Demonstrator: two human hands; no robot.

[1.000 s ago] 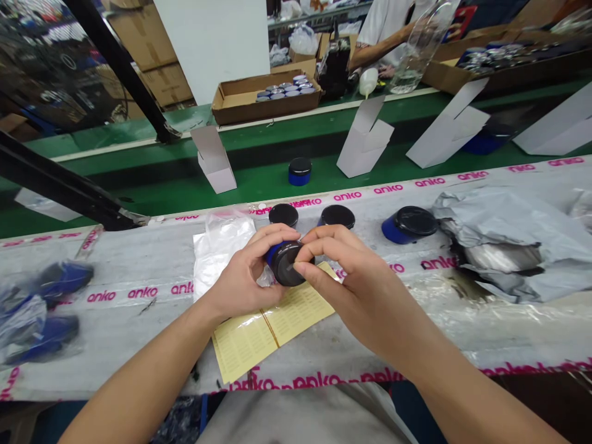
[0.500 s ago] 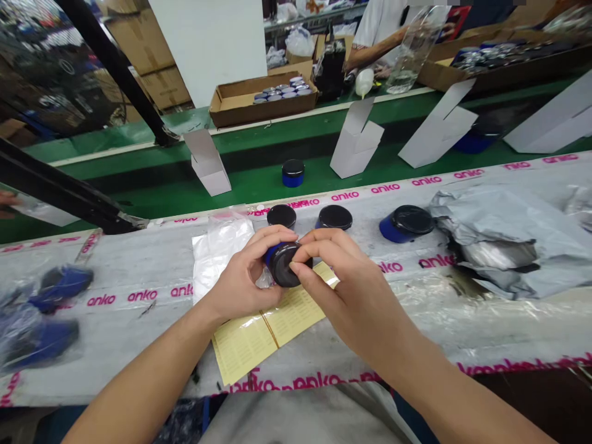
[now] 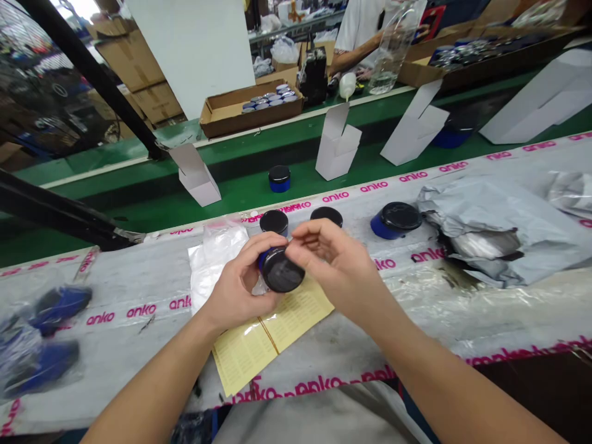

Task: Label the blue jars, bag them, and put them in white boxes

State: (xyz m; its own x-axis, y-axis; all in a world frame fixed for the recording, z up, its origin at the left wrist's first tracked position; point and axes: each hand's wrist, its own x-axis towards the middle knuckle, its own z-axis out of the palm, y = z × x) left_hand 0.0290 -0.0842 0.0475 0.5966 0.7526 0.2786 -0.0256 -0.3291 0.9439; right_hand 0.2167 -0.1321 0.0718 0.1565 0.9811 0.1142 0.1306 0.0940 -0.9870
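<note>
My left hand (image 3: 243,280) is wrapped round a blue jar with a black lid (image 3: 283,271), tilted so that the lid faces me. At the lid's upper right edge is my right hand (image 3: 335,262), thumb and fingertips drawn together; whatever they may pinch is hidden. Yellow label sheets (image 3: 250,357) lie on the table below the jar. Beside my left hand is a stack of clear plastic bags (image 3: 217,246). Just beyond my hands stand two more jars, a left one (image 3: 274,221) and a right one (image 3: 326,215), partly covered by my fingers.
Another jar (image 3: 396,220) and a torn grey plastic bag (image 3: 509,228) lie to the right. Bagged jars (image 3: 50,364) are at the left. A green conveyor (image 3: 250,179) carries a jar (image 3: 279,179) and open white boxes (image 3: 337,151). Behind it are cardboard trays (image 3: 213,126) and a person's arm (image 3: 356,55).
My right fingertips have moved from the middle of the jar's lid to its upper edge. The lid now shows more fully. The whole view has shifted slightly.
</note>
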